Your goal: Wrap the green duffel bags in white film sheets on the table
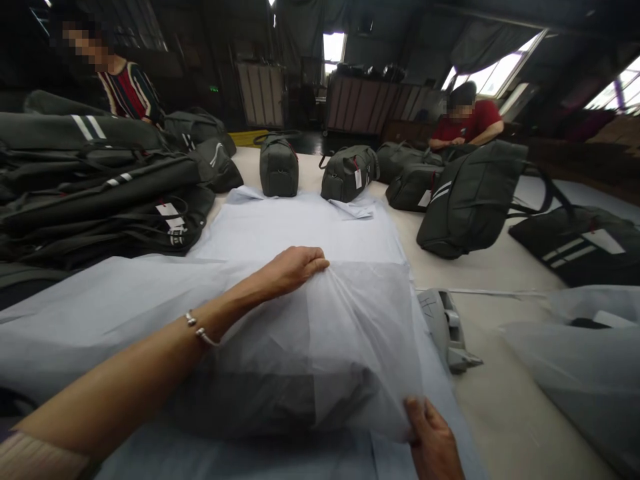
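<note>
A translucent white plastic bag [360, 313] lies across the worktable in front of me, with a dark duffel bag [280, 400] showing dimly inside it. My left hand [295, 267] pinches the upper edge of the plastic, pulling creases into it. At the lower right corner, my right hand [433, 433] grips the plastic between thumb and fingers, slightly blurred. A pale cloth [300, 227] is spread underneath. Just right of the plastic rests a grey tape dispenser or similar tool [445, 327] with a pointed tip.
Dark duffel bags [100, 180] are piled at the left. More dark bags [470, 200] stand at the back and right, some with white tags. Another plastic-wrapped bag [585, 373] lies at the right edge. Two other people, one in a striped top [130, 90], one in red [483, 123], stand beyond the table.
</note>
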Action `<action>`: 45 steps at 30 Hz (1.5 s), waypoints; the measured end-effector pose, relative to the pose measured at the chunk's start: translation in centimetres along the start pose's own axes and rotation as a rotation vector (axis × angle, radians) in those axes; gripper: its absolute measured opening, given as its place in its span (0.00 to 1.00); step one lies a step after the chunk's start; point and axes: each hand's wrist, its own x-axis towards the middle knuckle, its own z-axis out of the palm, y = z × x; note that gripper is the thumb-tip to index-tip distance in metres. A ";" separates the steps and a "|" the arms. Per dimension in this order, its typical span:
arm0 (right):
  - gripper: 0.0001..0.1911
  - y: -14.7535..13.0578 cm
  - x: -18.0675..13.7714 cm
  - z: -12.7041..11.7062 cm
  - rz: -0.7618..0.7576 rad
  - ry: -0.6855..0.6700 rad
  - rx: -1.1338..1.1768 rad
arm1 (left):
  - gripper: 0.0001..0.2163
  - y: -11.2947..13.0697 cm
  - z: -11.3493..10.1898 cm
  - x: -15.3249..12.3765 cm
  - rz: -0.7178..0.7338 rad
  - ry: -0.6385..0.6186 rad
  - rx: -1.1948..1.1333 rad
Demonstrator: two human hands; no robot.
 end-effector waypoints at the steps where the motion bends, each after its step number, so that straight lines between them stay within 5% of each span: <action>1: 0.28 -0.5 0.4 -0.6 -0.009 0.079 0.004 | 0.14 0.2 -0.1 -0.1 0.011 0.009 -0.002; 5: 0.27 -3.3 0.1 -1.9 -0.294 0.574 -0.062 | 0.13 1.2 -0.9 -0.7 0.004 0.031 0.001; 7: 0.23 -5.4 -1.8 -1.0 -0.577 0.618 -0.260 | 0.12 1.7 -1.3 -0.9 0.014 0.034 -0.008; 9: 0.16 -7.9 -3.8 1.2 -0.867 0.416 -0.464 | 0.12 2.0 -1.5 -0.7 0.044 0.041 -0.017; 11: 0.13 -10.5 -5.0 4.5 -1.185 0.076 -0.634 | 0.11 1.8 -1.1 -0.3 0.065 0.036 0.004; 14: 0.29 -13.7 -4.2 10.0 -1.503 -0.335 -0.958 | 0.08 0.7 0.3 0.7 0.043 -0.001 0.109; 17: 0.40 -14.8 -1.8 13.4 -1.432 -0.445 -1.151 | 0.10 -0.3 1.2 1.2 0.005 -0.004 0.220; 21: 0.40 -14.8 -0.3 13.8 -1.320 -0.545 -1.202 | 0.14 1.1 0.4 -1.2 0.018 0.161 0.336; 26: 0.20 -18.1 -0.1 13.4 -1.050 -0.681 -1.037 | 0.10 2.9 3.0 -7.5 0.165 0.115 0.426; 32: 0.15 -19.6 3.9 14.4 -0.931 -0.578 -1.016 | 0.28 -0.4 7.4 -9.3 0.330 0.191 0.643; 35: 0.21 -18.5 7.7 11.8 -0.691 -0.613 -1.093 | 0.26 -0.7 7.1 -8.8 0.356 0.176 0.666; 38: 0.22 -17.6 12.4 5.0 -0.512 -0.215 -1.080 | 0.26 -0.6 6.6 -8.8 0.358 0.175 0.672; 41: 0.25 -16.3 16.4 -4.5 -0.429 0.191 -1.008 | 0.26 -0.8 6.7 -9.0 0.371 0.203 0.658; 45: 0.21 -13.5 17.8 -14.2 -0.272 0.418 -0.914 | 0.26 -1.1 7.0 -9.1 0.424 0.287 0.663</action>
